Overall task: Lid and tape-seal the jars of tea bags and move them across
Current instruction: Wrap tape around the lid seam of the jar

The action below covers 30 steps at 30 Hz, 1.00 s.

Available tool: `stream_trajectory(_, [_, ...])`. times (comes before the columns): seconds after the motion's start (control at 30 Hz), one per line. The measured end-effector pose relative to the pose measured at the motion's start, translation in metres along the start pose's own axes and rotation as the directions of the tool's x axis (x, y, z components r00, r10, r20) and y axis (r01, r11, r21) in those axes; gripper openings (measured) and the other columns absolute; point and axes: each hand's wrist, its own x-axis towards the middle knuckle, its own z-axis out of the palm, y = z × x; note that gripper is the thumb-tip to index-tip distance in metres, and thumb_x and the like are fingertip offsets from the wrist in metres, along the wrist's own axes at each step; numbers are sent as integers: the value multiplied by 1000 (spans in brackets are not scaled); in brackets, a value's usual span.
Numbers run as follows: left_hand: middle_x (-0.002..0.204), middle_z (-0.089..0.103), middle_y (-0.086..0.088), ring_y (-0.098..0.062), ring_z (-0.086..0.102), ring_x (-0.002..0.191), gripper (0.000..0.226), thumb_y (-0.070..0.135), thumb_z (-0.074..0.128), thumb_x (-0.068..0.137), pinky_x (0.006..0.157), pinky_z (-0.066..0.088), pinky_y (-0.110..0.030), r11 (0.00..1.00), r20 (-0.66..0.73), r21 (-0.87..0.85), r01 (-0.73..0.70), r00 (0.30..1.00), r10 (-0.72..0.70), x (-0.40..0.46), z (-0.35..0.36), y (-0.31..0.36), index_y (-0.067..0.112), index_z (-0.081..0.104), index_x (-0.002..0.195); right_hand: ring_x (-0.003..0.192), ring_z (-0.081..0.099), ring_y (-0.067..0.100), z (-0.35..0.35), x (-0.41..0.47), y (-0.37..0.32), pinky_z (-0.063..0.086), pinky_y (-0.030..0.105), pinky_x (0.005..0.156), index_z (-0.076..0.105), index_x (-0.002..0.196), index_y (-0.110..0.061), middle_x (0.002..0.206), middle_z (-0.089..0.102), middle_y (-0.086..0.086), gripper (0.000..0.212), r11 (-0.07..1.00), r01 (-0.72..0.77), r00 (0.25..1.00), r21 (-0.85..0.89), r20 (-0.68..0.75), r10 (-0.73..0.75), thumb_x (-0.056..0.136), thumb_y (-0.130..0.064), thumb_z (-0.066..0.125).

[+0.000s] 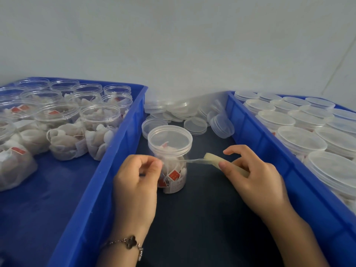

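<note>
Jar [170, 151] of tea bags, lidded — left hand [137, 177] pinches tape [189, 160], right hand [254, 175] grips roll [215, 160].

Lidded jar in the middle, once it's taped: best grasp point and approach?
Take the lidded jar by its lid rim, from above. It stands upright; the lid is wider than the body, giving fingers a lip. The left hand, right hand and stretched tape crowd its sides.

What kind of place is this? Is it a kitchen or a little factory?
Probably a small packing workshop, not a kitchen. A blue crate holds many open jars of tea bags, another blue crate holds lidded ones, and spare lids are piled between. The hands stretch tape beside one jar.
</note>
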Motion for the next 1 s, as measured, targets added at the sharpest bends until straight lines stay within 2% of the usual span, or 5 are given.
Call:
stream_trajectory(0.2, [49,52,6,-19,56,60,26,11,50,87,69,52,-43,920,75,-182,347,938,-339,6,5,6,7,53,61,68,58,-2,6,-3,-5,47,26,57,53,99,-47,67,62,-22,37,999,8,999,-37,-52,-10,72,-69,39])
stream_trajectory(0.43, [51,56,0,-7,55,44,25,3,54,84,48,56,-26,710,241,-468,526,849,-470,10,0,3,7,57,59,70,58,-2,5,-5,-4,47,24,57,57,97,-48,67,63,-20,45,1000,21,993,2,-115,-20,67,-74,35])
stream_trajectory(0.53, [49,55,3,-6,52,43,24,4,58,86,50,57,-26,754,197,-443,485,873,-447,11,2,3,4,56,62,79,56,-8,6,-4,-2,47,26,60,53,98,-51,71,62,-26,27,1000,10,993,18,-115,-8,74,-63,47])
stream_trajectory(0.7, [60,66,12,-3,61,53,12,15,68,83,61,54,-29,937,0,-247,245,967,-253,6,4,1,18,66,72,60,56,-2,10,-3,-3,38,20,56,33,109,-52,62,60,-22,38,1000,8,985,-11,-171,-9,75,-61,47])
stream_trajectory(1.0, [72,69,21,-2,67,68,19,15,71,81,59,50,-12,973,-85,-200,116,987,-135,8,7,-8,31,66,73,58,48,-4,18,3,-7,29,16,54,40,120,-38,64,55,-24,47,999,8,969,-40,-247,-17,78,-59,46])
